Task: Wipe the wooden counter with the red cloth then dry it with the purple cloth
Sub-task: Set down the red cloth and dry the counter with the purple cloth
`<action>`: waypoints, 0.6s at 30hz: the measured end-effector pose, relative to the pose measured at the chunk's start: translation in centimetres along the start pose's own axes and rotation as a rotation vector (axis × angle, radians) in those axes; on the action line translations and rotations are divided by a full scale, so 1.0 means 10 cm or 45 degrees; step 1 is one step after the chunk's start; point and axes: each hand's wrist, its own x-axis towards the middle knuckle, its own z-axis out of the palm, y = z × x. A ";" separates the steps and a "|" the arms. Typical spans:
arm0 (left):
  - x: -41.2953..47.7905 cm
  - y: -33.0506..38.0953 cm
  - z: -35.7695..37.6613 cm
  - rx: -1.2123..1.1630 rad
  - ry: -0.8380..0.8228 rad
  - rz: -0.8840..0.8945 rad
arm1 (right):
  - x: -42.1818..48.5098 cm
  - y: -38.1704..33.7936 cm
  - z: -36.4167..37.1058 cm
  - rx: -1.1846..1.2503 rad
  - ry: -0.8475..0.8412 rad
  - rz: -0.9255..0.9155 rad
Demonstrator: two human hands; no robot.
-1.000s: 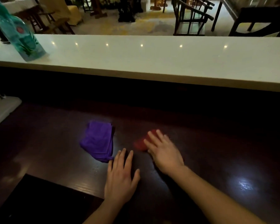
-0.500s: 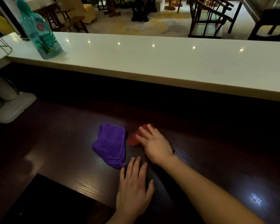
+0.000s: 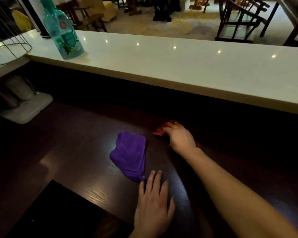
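The dark wooden counter (image 3: 72, 152) stretches across the lower half of the head view. My right hand (image 3: 180, 137) presses flat on the red cloth (image 3: 159, 130), which shows only at its left edge and a corner past my wrist. The folded purple cloth (image 3: 130, 155) lies on the wood just left of it. My left hand (image 3: 153, 205) rests palm down on the counter, fingers spread, its fingertips just beside the purple cloth's near corner and holding nothing.
A raised white ledge (image 3: 179, 66) runs along the back with a teal bottle (image 3: 64, 33) at its left. A wire rack (image 3: 7, 40) and a white base (image 3: 27, 109) stand far left. A black panel (image 3: 55, 212) sits at the counter's near edge.
My right hand has slid the red cloth away from me, toward the back of the counter. The left hand and purple cloth stay put; the view has shifted.
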 end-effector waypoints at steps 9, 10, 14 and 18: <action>-0.02 -0.09 -0.01 0.085 0.042 0.159 | -0.17 -1.31 0.31 0.148 -0.217 -0.446; -0.02 -0.09 -0.02 0.106 0.049 0.193 | -0.18 -1.37 0.35 0.084 -0.270 -0.445; 0.01 -0.08 -0.03 0.022 0.144 0.179 | -0.23 -1.19 0.24 0.171 -0.071 -0.401; -0.03 -0.05 0.02 -0.087 0.170 0.087 | -0.48 -0.66 -0.11 0.618 0.345 -0.141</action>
